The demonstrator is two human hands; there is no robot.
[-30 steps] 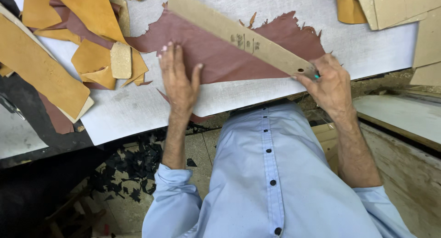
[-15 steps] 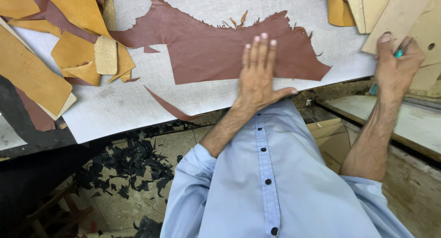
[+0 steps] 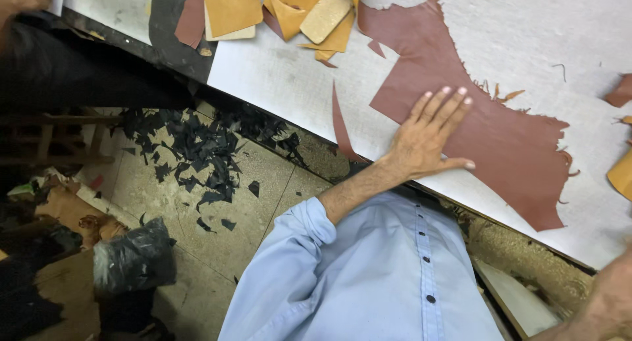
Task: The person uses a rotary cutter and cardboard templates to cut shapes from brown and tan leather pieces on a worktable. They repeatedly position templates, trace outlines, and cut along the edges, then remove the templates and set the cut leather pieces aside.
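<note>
Reddish-brown ragged-edged leather piece (image 3: 500,143)

The person wore a light blue button-front shirt (image 3: 395,275) with small dark buttons (image 3: 431,299) running down a stitched placket. The left sleeve (image 3: 289,249) was rolled up to a thick cuff near the elbow, leaving the forearm bare. No rings or watch showed.

— Where does the left hand (image 3: 424,140) lie?
— Flat on the leather sheet (image 3: 487,127), which lies on the desk (image 3: 296,78) near its front edge.
— And behind it?
— A heap of leather offcuts (image 3: 289,12) at the desk's far left.
— Below the desk?
— Scraps (image 3: 197,150) strewn on the floor (image 3: 224,229), a bag (image 3: 131,255) further left.
</note>
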